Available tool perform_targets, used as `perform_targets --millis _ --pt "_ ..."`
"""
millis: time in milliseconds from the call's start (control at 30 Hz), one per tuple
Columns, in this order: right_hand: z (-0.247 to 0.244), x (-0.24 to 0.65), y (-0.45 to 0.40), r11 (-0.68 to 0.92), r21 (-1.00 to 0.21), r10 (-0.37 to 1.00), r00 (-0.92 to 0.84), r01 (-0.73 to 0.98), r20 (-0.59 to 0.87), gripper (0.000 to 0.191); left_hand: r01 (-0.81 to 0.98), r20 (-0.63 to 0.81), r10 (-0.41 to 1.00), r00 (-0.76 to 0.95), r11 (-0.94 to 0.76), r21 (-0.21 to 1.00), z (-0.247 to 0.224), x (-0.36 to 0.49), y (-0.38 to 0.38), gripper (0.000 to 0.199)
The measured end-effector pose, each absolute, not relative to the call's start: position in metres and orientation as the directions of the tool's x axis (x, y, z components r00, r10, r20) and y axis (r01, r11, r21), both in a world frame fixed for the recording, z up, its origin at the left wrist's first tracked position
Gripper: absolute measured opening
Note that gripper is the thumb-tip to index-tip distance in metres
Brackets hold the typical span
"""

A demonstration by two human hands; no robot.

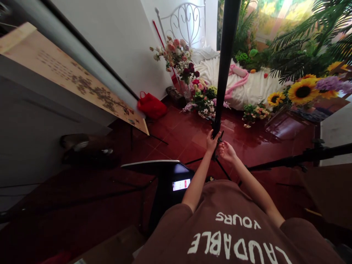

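A tall black stand pole [223,69] runs down from the top of the view to tripod legs [223,169] spread over the floor. My left hand [211,141] is wrapped round the lower part of this pole. On the pole's right side sits a small black clamp knob [220,139], with a thin lever sticking up. My right hand [227,151] is just beside and below that knob, its fingers curled in. Whether those fingertips grip anything is too small to make out.
Left of me a dark panel carries a lit phone screen [181,184]. A long printed scroll board [82,79] leans along the left wall near a red bag [152,105]. Ahead stand flower bunches [203,93] and a white-covered bed [255,90]. Another black pole [297,158] crosses at right.
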State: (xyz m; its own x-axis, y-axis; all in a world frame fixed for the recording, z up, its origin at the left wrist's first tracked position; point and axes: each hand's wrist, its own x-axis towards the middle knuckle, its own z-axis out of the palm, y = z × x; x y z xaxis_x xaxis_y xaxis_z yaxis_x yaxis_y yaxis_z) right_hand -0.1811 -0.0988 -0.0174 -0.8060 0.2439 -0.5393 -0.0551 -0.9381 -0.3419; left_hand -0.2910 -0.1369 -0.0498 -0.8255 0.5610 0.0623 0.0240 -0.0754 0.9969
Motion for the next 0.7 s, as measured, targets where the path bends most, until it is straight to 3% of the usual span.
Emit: perform_targets --millis 100,167,333,433,500,633,700 --pt "-0.028 -0.140 -0.088 -0.935 -0.355 0.231 -0.767 -0.004 -0.599 0.016 0.040 0.079 0.463 -0.883 -0.094 0.995 -0.058 -0.273 -0.145 0.047" --pt "-0.039 -0.102 -0.081 -0.904 -0.428 0.303 -0.712 -0.004 -0.633 0.013 0.012 0.045 0.417 -0.908 -0.081 0.997 -0.070 -0.258 -0.154 0.042" --pt "-0.067 0.004 -0.071 -0.787 -0.604 0.577 -0.499 -0.127 -0.647 0.009 -0.233 -0.263 0.407 -0.875 0.124 0.965 -0.113 -0.217 -0.166 0.029" --pt "-0.074 0.057 -0.070 -0.722 -0.662 0.683 -0.362 -0.201 -0.635 0.012 -0.368 -0.414 0.560 -0.718 0.200 0.908 -0.128 -0.192 -0.155 0.019" --pt "-0.073 0.083 -0.070 -0.705 -0.656 0.709 -0.276 -0.268 -0.649 0.011 -0.388 -0.421 0.719 -0.553 0.225 0.894 -0.128 -0.175 -0.140 0.015" --pt "-0.057 0.113 -0.067 -0.684 -0.631 0.714 -0.158 -0.365 -0.682 0.006 -0.275 -0.286 0.920 -0.267 0.212 0.938 -0.108 -0.132 -0.099 0.021" --pt "-0.044 0.123 -0.062 -0.644 -0.671 0.745 -0.104 -0.368 -0.659 0.014 -0.165 -0.171 0.975 -0.138 0.148 0.975 -0.090 -0.106 -0.078 0.024"
